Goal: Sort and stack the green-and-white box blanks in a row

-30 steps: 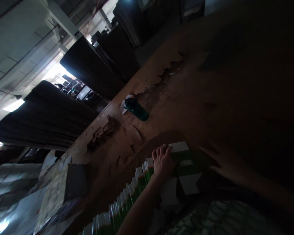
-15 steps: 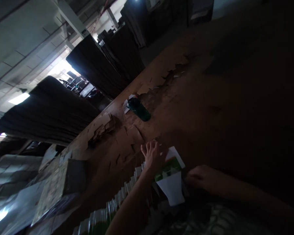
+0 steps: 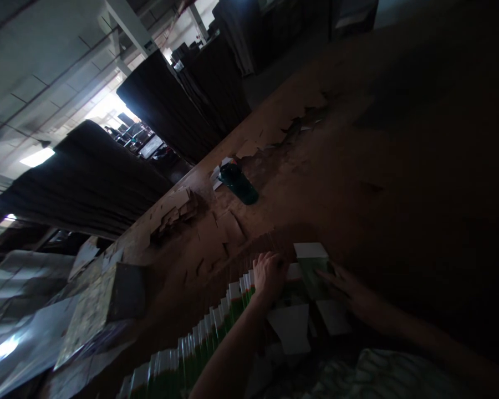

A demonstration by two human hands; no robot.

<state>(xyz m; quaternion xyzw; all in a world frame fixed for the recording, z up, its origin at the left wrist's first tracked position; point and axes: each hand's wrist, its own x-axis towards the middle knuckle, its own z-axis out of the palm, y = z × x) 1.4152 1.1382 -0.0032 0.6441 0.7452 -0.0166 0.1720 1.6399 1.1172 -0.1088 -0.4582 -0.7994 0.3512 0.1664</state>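
A long row of flat white-and-green cartons [image 3: 208,330] stands packed on edge, running from the lower left to my left hand. My left hand [image 3: 269,274] is at the row's near end with its fingers curled; the fingertips are hidden. One green carton with a white lower flap [image 3: 291,327] lies just right of that hand. My right hand [image 3: 345,285] grips another carton [image 3: 311,271], green with white end flaps, its fingers lying along the face. This carton slants beside the first one. The light is dim, so finer detail is lost.
Farther back on the brown tabletop [image 3: 316,183] a dark green bottle [image 3: 241,185] lies beside some white paper. Torn cardboard pieces [image 3: 177,210] are piled near the table's far edge. A box [image 3: 125,293] stands at the left. Tall dark stacks [image 3: 83,177] rise beyond the table.
My right hand has moved up and left, bringing a carton beside the one that lay there. The fingers of my left hand, spread before, are now curled, and that hand sits slightly lower and farther right.
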